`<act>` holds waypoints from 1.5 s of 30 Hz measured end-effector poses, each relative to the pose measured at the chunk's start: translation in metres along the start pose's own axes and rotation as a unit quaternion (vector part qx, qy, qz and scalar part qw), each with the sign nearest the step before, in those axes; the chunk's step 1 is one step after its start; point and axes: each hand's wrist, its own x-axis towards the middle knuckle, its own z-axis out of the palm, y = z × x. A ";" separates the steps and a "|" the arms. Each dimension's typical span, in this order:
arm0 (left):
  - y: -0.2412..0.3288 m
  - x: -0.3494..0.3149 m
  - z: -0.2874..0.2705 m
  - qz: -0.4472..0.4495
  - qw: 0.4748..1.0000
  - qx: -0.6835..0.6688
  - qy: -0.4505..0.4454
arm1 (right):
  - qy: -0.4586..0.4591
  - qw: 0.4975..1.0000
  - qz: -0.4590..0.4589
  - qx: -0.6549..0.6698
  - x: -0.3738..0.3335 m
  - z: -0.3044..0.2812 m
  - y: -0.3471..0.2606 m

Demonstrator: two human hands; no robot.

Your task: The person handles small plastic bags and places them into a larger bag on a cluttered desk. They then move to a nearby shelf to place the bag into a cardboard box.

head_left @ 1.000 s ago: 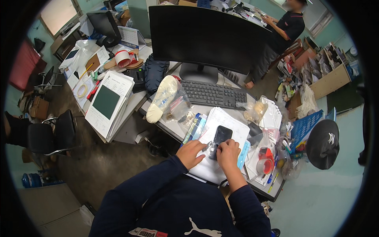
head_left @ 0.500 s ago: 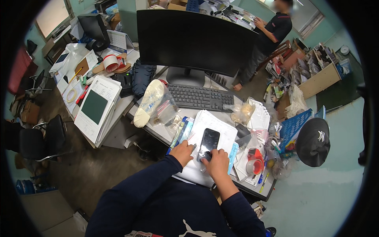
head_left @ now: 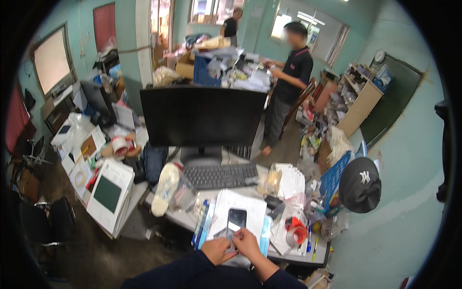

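1. On the stack of white papers (head_left: 248, 198), just beyond the fingertips, lay the dark phone (head_left: 237, 216), screen up, with a pale glare over its near part. Its long axis ran roughly away from the wearer, toward the keyboard (head_left: 221, 177).

2. Near the phone's lower end, the right hand (head_left: 247, 243) was the closer one, slightly ahead of the left hand (head_left: 215, 249), which sat lower and to the left. Whether the fingertips touched the phone's near edge could not be made out.

3. Both hands were narrow, fingers bent and thumbs drawn in, and they met or nearly met at the tips. Blur hid whether anything thin was pinched between them.

4. Half a second earlier the hands had stood apart, the left beside the phone and the right reaching over its lower part; now they were drawn together below it, leaving more of the screen uncovered.

5. Across the whole picture, the view had tipped upward, so the phone and the monitor (head_left: 204, 115) appeared lower. Behind them, a second person (head_left: 231, 29) now showed beyond the standing co-worker (head_left: 292, 70).
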 end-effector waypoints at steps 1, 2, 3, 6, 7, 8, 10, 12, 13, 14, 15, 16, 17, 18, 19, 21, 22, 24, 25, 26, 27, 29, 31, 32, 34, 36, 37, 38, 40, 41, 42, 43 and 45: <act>0.003 0.003 -0.001 -0.017 1.000 -0.009 0.008 | -0.001 1.000 0.000 -0.024 0.003 0.002 -0.006; 0.003 0.006 -0.003 -0.034 0.999 -0.014 0.009 | -0.004 1.000 -0.005 0.000 0.007 0.003 -0.012; 0.002 0.008 -0.004 -0.053 0.998 -0.020 0.009 | -0.011 1.000 0.006 0.021 0.007 0.004 -0.016; -0.010 0.013 -0.007 -0.094 0.994 0.031 -0.037 | -0.025 0.990 0.042 0.135 0.001 0.008 -0.025; -0.014 0.015 -0.008 -0.170 0.981 -0.087 -0.039 | -0.036 0.979 0.042 0.199 -0.001 0.009 -0.027; -0.018 0.015 -0.009 -0.248 0.947 -0.197 -0.050 | -0.018 0.974 0.037 0.222 -0.004 0.009 -0.028; -0.026 0.017 -0.011 -0.350 0.833 -0.425 -0.056 | -0.028 0.993 -0.014 0.117 -0.013 0.006 -0.028; -0.032 0.018 -0.010 -0.350 0.800 -0.484 -0.056 | -0.032 0.995 -0.080 0.051 -0.020 0.004 -0.030; -0.034 0.018 -0.010 -0.352 0.779 -0.516 -0.058 | -0.028 0.993 -0.113 0.031 -0.024 0.004 -0.032; -0.036 0.017 -0.009 -0.350 0.772 -0.525 -0.078 | -0.024 0.989 -0.145 0.010 -0.028 0.003 -0.034; -0.037 0.017 -0.007 -0.348 0.768 -0.532 -0.082 | -0.035 0.989 -0.139 0.038 -0.030 0.002 -0.037; -0.038 0.016 -0.006 -0.346 0.763 -0.539 -0.087 | -0.045 0.988 -0.132 0.067 -0.031 0.000 -0.040; -0.038 0.015 -0.004 -0.352 0.753 -0.547 -0.098 | -0.057 0.986 -0.124 0.095 -0.033 -0.002 -0.042; -0.038 0.015 -0.003 -0.334 0.770 -0.534 -0.104 | -0.106 0.988 -0.064 0.088 -0.033 -0.007 -0.044; -0.038 0.015 -0.002 -0.323 0.781 -0.522 -0.116 | -0.154 0.985 -0.004 0.081 -0.031 -0.015 -0.045; -0.036 0.015 -0.001 -0.317 0.783 -0.519 -0.131 | -0.213 0.969 0.060 0.111 -0.030 -0.024 -0.044; -0.035 0.014 -0.001 -0.322 0.774 -0.528 -0.135 | -0.222 0.961 0.063 0.149 -0.027 -0.026 -0.043; -0.034 0.013 0.000 -0.327 0.760 -0.543 -0.144 | -0.244 0.945 0.103 0.190 -0.020 -0.029 -0.038; -0.034 0.013 0.001 -0.324 0.762 -0.541 -0.147 | -0.261 0.939 0.088 0.207 -0.017 -0.031 -0.034; -0.034 0.011 0.001 -0.320 0.758 -0.548 -0.151 | -0.273 0.932 0.096 0.218 -0.015 -0.032 -0.029; -0.034 0.010 0.002 -0.320 0.752 -0.555 -0.156 | -0.283 0.922 0.121 0.235 -0.013 -0.033 -0.025; -0.034 0.009 0.003 -0.314 0.748 -0.562 -0.159 | -0.289 0.917 0.125 0.242 -0.012 -0.035 -0.017; -0.033 0.008 0.002 -0.307 0.744 -0.570 -0.164 | -0.292 0.907 0.157 0.261 -0.010 -0.035 -0.011; -0.032 0.008 0.001 -0.302 0.746 -0.566 -0.180 | -0.298 0.908 0.137 0.260 -0.011 -0.033 -0.009; -0.027 0.009 -0.004 -0.295 0.748 -0.555 -0.214 | -0.312 0.930 0.087 0.175 -0.011 -0.029 -0.010; -0.019 0.010 -0.011 -0.278 0.810 -0.477 -0.196 | -0.303 0.942 0.057 0.133 -0.012 -0.023 -0.013; -0.014 0.011 -0.015 -0.278 0.833 -0.437 -0.191 | -0.286 0.949 0.049 0.126 -0.014 -0.019 -0.016; -0.009 0.011 -0.019 -0.225 0.904 -0.330 -0.152 | -0.270 0.955 0.055 0.113 -0.017 -0.017 -0.019; -0.001 0.012 -0.027 -0.112 0.986 -0.104 -0.065 | -0.174 0.983 -0.019 0.050 -0.022 -0.013 -0.027; 0.001 0.015 -0.034 -0.106 0.991 -0.056 -0.064 | -0.135 0.990 -0.042 0.015 -0.025 -0.013 -0.031; 0.002 0.015 -0.041 -0.093 0.994 -0.010 -0.056 | -0.074 0.988 -0.104 -0.091 -0.027 -0.016 -0.034; 0.004 0.016 -0.046 -0.082 0.995 0.035 -0.050 | -0.079 0.984 -0.112 -0.115 -0.026 -0.017 -0.039; 0.012 0.013 -0.052 -0.100 0.991 0.038 -0.080 | -0.077 0.972 -0.136 -0.173 -0.030 -0.017 -0.045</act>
